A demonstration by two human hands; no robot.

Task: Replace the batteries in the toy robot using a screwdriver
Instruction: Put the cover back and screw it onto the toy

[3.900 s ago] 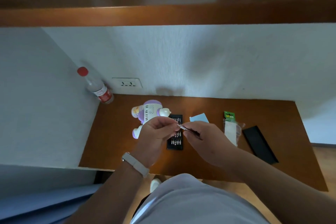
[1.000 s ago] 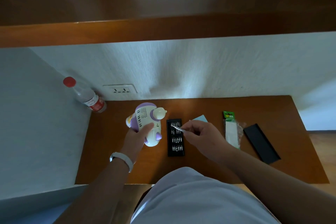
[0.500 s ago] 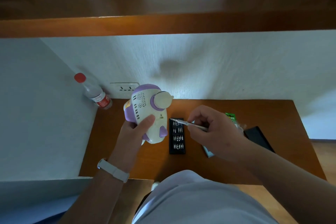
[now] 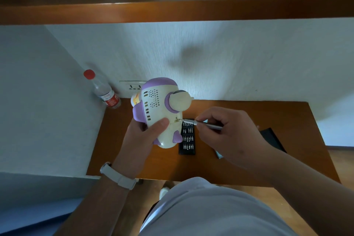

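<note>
My left hand (image 4: 142, 136) holds the cream and purple toy robot (image 4: 160, 109) in the air above the desk, its back panel with vent slots turned toward me. My right hand (image 4: 228, 132) pinches a slim silver screwdriver (image 4: 201, 123). The screwdriver's tip touches a small spot on the robot's lower back, beside my left thumb. Under the robot lies a black tray of screwdriver bits (image 4: 187, 138), partly hidden by it.
A brown desk (image 4: 249, 170) fills a white-walled niche beneath a wooden shelf (image 4: 172, 11). A red-capped plastic bottle (image 4: 101, 90) leans in the back left corner by a wall socket (image 4: 132, 87). A black lid (image 4: 272, 139) lies behind my right wrist.
My left hand picked the robot up off the desk and raised it toward me. My right hand brought the screwdriver tip from above the bit tray onto the robot's back.
</note>
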